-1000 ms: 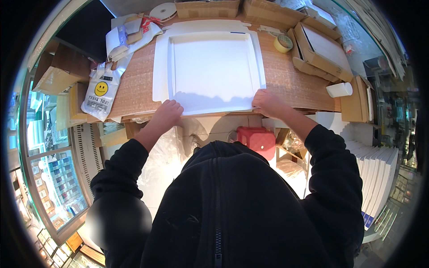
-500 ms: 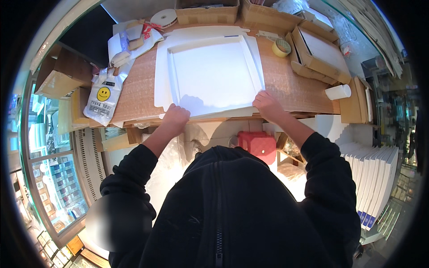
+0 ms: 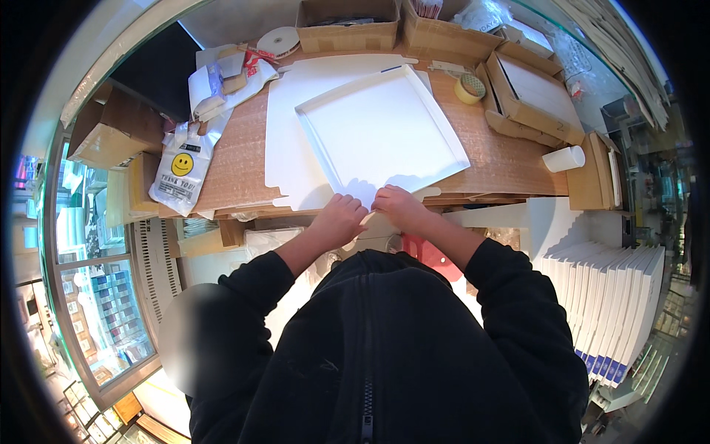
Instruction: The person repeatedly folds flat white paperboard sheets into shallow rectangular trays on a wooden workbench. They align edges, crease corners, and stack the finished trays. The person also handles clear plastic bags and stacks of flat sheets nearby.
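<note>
Smiley-face plastic bag [image 3: 180,176], 1 yellow tape roll [image 3: 468,93], 1 white cup [image 3: 563,159], cardboard box [image 3: 349,38]

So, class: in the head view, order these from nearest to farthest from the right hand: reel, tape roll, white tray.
1. White tray: touching the right hand.
2. Tape roll: right side of the table.
3. Reel: back left.

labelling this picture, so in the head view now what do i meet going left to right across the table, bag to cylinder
Plastic bag with a smiley → white tray → tape roll → white cylinder.
</note>
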Demonstrator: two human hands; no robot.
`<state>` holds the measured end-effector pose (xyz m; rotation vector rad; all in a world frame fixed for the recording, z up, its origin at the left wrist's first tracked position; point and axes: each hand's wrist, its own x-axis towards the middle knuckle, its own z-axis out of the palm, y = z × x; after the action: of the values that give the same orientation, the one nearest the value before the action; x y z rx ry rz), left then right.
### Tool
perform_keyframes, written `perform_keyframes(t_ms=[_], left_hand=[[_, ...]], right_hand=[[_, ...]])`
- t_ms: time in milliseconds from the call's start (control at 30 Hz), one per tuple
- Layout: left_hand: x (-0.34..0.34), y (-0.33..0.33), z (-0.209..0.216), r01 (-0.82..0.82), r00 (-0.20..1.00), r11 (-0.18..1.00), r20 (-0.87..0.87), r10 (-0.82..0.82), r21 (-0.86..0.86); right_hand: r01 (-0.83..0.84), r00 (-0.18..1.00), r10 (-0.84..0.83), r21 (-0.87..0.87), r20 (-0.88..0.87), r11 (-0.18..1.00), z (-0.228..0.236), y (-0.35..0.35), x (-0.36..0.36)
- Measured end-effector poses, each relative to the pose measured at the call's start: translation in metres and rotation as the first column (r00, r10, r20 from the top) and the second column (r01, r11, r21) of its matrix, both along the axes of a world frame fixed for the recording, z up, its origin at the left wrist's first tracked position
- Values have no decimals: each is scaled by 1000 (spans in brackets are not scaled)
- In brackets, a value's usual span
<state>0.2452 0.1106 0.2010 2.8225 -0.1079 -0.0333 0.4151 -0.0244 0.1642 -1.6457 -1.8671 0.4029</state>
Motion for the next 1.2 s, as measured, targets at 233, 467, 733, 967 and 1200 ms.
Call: perform_keyframes(t_ms=[233, 467, 733, 967, 1200], left_hand=[[7, 31, -2, 274, 960, 945, 6, -279, 177], [28, 29, 8, 379, 911, 921, -211, -354, 91], [31, 29, -4, 362, 924, 930, -161, -348, 66], [12, 31, 6, 279, 938, 957, 189, -289, 78], [12, 6, -3, -24, 997, 975, -63, 39, 220]], right_hand=[[-45, 996, 37, -106, -79, 993, 11, -2, 7], [-62, 997, 53, -186, -53, 981, 24, -7, 5], [-43, 999, 35, -238, -37, 970, 28, -10, 10], [-25, 997, 10, -188, -78, 982, 21, -11, 16], [-18, 994, 10, -71, -110, 997, 14, 14, -8]])
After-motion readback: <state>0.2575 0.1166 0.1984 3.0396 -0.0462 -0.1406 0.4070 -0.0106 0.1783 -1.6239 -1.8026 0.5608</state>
